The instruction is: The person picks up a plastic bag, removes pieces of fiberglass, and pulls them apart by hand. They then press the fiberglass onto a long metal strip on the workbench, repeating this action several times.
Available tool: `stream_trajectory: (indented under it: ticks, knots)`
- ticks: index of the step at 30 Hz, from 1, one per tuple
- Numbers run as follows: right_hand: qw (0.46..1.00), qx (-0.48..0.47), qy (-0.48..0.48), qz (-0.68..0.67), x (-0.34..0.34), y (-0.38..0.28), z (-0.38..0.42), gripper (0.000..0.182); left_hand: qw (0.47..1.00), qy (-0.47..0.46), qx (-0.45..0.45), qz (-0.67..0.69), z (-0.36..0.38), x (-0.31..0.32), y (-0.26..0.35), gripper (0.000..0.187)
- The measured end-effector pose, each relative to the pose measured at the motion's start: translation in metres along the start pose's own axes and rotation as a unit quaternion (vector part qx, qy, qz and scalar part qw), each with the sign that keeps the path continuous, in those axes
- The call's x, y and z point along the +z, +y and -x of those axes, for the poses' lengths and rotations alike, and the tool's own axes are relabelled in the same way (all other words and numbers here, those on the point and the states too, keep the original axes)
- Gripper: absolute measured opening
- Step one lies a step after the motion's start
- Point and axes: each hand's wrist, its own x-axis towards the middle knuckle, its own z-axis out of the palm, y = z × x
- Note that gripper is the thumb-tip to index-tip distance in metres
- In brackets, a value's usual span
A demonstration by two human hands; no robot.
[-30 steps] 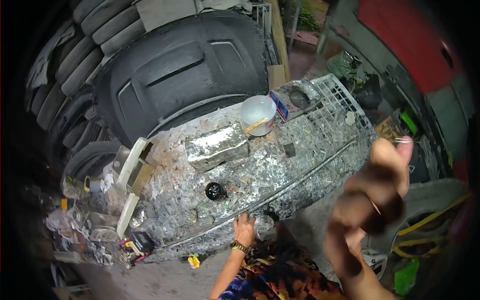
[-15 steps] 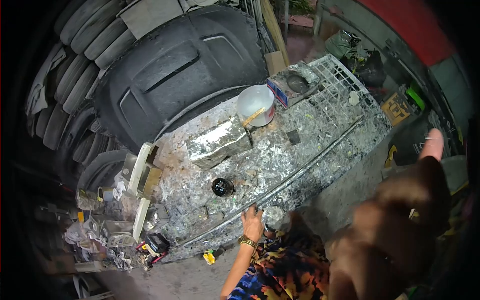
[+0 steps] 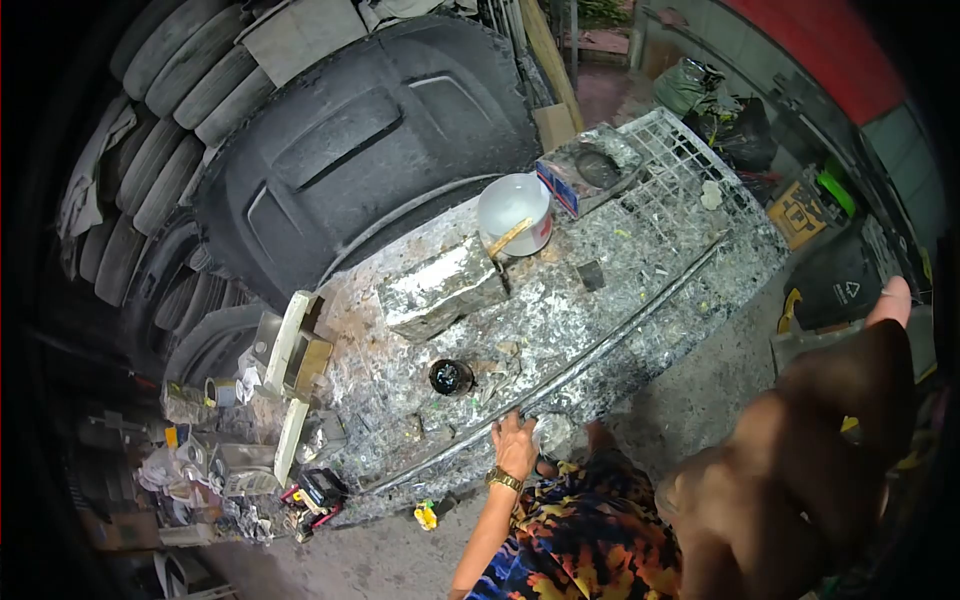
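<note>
hands (image 3: 515, 447): 2 | bucket (image 3: 514, 211): 1 | block (image 3: 440, 288): 1 | black jar (image 3: 450, 377): 1

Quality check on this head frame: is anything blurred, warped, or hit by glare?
Head view: strong fisheye bending, with dark vignetted corners; the right hand looms close to the lens, soft and out of focus; the left hand on the worktable edge is sharp; the paint-spattered top and the block throw back bright glare; the stacked tires sit in shadow.

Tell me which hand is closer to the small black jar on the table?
Left. The left hand rests on the table edge just below and right of the black jar. The right hand is raised near the camera, away from the table.
</note>
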Motion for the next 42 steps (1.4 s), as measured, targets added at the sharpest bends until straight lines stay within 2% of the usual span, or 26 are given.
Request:
stream_trajectory:
  ticks: [2,4,12,20,23,25,26,27,28,29,30,31,32,33,34,37,38,40,42]
  knots:
    - [1.0,-0.005,0.0,0.006,0.001,0.0,0.002,0.053,1.0,0.01,0.007,-0.004,0.004,-0.006,0.004,0.035]
    - [1.0,-0.006,0.003,0.009,0.003,-0.002,0.002,0.051,0.999,0.028,-0.035,-0.025,0.01,-0.012,0.007,0.036]
    - [1.0,-0.009,-0.001,0.014,0.015,-0.001,0.01,0.045,0.998,0.029,-0.033,-0.043,0.011,0.007,-0.016,0.039]
    - [0.999,-0.017,-0.003,0.051,0.025,0.002,0.015,0.042,0.999,-0.023,-0.041,-0.018,0.004,0.0,-0.012,0.04]
    - [0.997,-0.024,-0.004,0.07,0.012,-0.008,0.004,0.041,0.998,0.059,0.01,-0.002,0.021,-0.011,-0.009,0.043]
    - [0.981,-0.056,-0.18,-0.046,-0.04,-0.035,-0.014,0.026,0.997,0.08,0.022,0.0,0.042,-0.037,0.001,0.045]
    - [0.988,-0.077,-0.135,0.013,-0.061,-0.049,-0.012,0.036,0.99,0.141,0.021,0.02,0.054,-0.054,0.013,0.028]
    - [0.994,-0.089,-0.026,0.054,-0.082,-0.059,-0.005,0.044,0.988,0.15,0.021,0.025,0.061,-0.064,0.014,0.028]
    - [0.985,-0.102,0.096,0.103,-0.11,-0.064,0.005,0.047,0.963,0.129,-0.065,0.226,0.066,-0.071,0.012,0.025]
    - [0.964,-0.081,0.131,0.218,-0.164,-0.072,0.021,0.048,0.891,0.105,-0.146,0.417,0.073,-0.074,0.008,0.026]
    - [0.869,-0.073,0.245,0.423,-0.211,-0.063,0.041,0.033,0.834,0.146,-0.117,0.52,0.075,-0.052,-0.011,0.044]
    - [0.769,0.063,0.231,0.593,-0.257,-0.062,0.067,0.019,0.831,0.157,-0.123,0.52,0.076,-0.057,-0.008,0.044]
    - [0.711,0.191,0.219,0.64,-0.289,-0.049,0.088,0.02,0.743,0.173,-0.144,0.63,0.07,-0.067,0.001,0.046]
    - [0.646,0.253,0.235,0.68,-0.293,-0.025,0.101,0.035,0.64,0.187,-0.157,0.728,0.065,-0.073,0.006,0.048]
    - [0.693,0.294,0.251,0.609,-0.313,-0.013,0.119,0.04,0.6,0.185,-0.169,0.759,0.063,-0.072,0.006,0.05]
    - [0.66,0.382,0.241,0.6,-0.31,0.026,0.118,0.031,0.577,0.198,-0.135,0.781,0.056,-0.081,0.01,0.05]
    - [0.66,0.384,0.237,0.601,-0.313,0.035,0.117,0.031,0.576,0.202,-0.133,0.781,0.056,-0.084,0.011,0.05]
    - [0.693,0.346,0.232,0.588,-0.319,0.049,0.118,0.023,0.536,0.179,-0.141,0.813,0.055,-0.088,0.016,0.049]
    - [0.692,0.336,0.196,0.608,-0.322,0.053,0.114,0.02,0.547,0.2,-0.129,0.802,0.052,-0.085,0.017,0.05]
